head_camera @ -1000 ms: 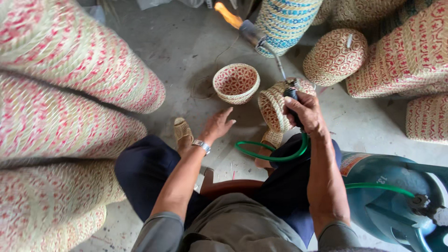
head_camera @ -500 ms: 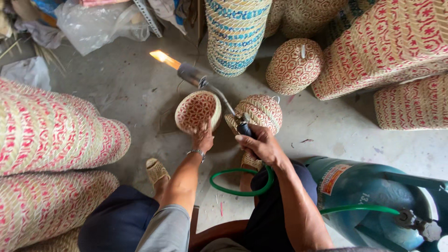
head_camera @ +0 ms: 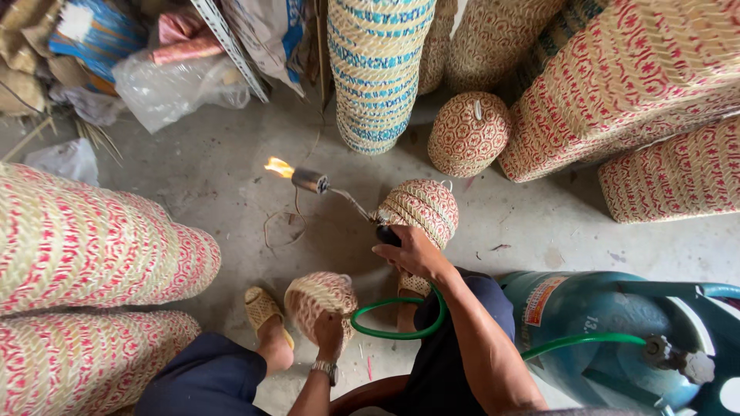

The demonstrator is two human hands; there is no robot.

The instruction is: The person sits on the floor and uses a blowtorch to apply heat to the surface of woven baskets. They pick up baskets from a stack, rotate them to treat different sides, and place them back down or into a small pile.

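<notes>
Now, at the lower middle of the frame:
Left hand: the left hand (head_camera: 330, 330) is closed over the rim of a small woven basket (head_camera: 320, 296), gripping it low in the frame, just beside the sandalled foot (head_camera: 264, 312).
Right hand: the right hand (head_camera: 412, 250) is wrapped around the handle of a gas torch (head_camera: 339, 196), fingers closed tight on it.
Torch axis: the torch runs as a long thin line from the right hand up and to the left, ending in a lit flame (head_camera: 277, 166) near the centre left of the frame.
Key relation: the small woven basket sits below and left of the right hand, well under the flame; the flame points away from it, toward the upper left. The left hand is the nearer one, being on the basket itself.
Second basket: a round woven basket (head_camera: 420, 208) lies just above the right hand, touching or nearly touching the torch stem; I cannot tell which.
Hose: a green hose (head_camera: 401, 333) loops under the right wrist and runs right to a blue-green gas cylinder (head_camera: 609, 339) lying at the lower right.
Surroundings: tall stacks of red-patterned baskets (head_camera: 92, 239) fill the left edge, a blue-patterned stack (head_camera: 374, 69) stands at top centre, and another round basket (head_camera: 469, 132) rests on the concrete floor (head_camera: 216, 185) beside it.
</notes>
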